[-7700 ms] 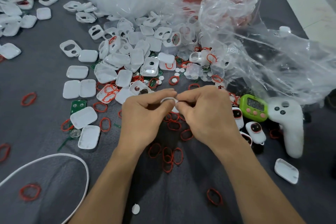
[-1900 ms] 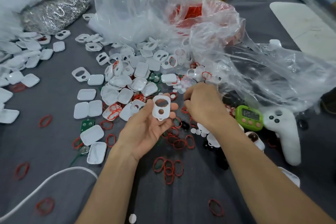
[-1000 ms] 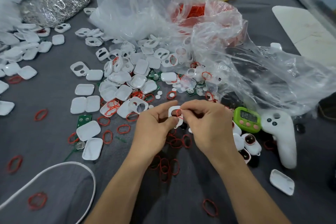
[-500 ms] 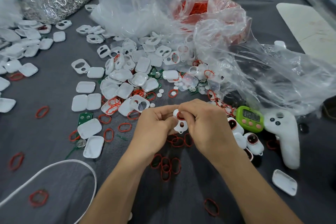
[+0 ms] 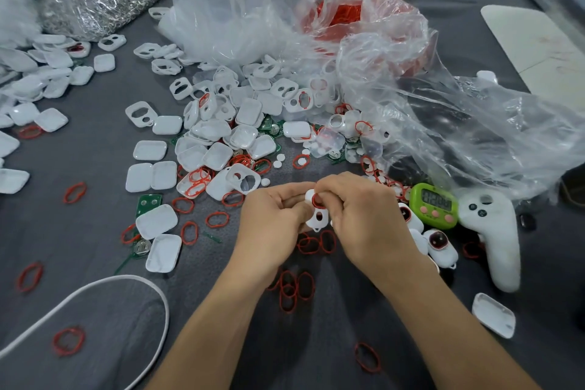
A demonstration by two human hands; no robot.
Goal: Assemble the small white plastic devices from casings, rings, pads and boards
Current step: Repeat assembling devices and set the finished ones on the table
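Both hands are pinching one piece at centre stage. The left hand grips the white casing by its left edge with curled fingers. The right hand closes thumb and fingertips on its top, right where a red ring sits at the casing's upper opening. The casing hangs just above the grey cloth, its lower round hole in plain sight between the two hands (whether the ring is fully seated, I cannot tell).

Beneath the wrists, loose red rings lie scattered. Up and to the left, a heap of white casings spreads over the cloth, with green boards poking out here and there. Just right of the right hand sit finished devices with dark faces, then a green timer, then a white controller. Crumpled clear plastic bags fill the back, one showing red through it.
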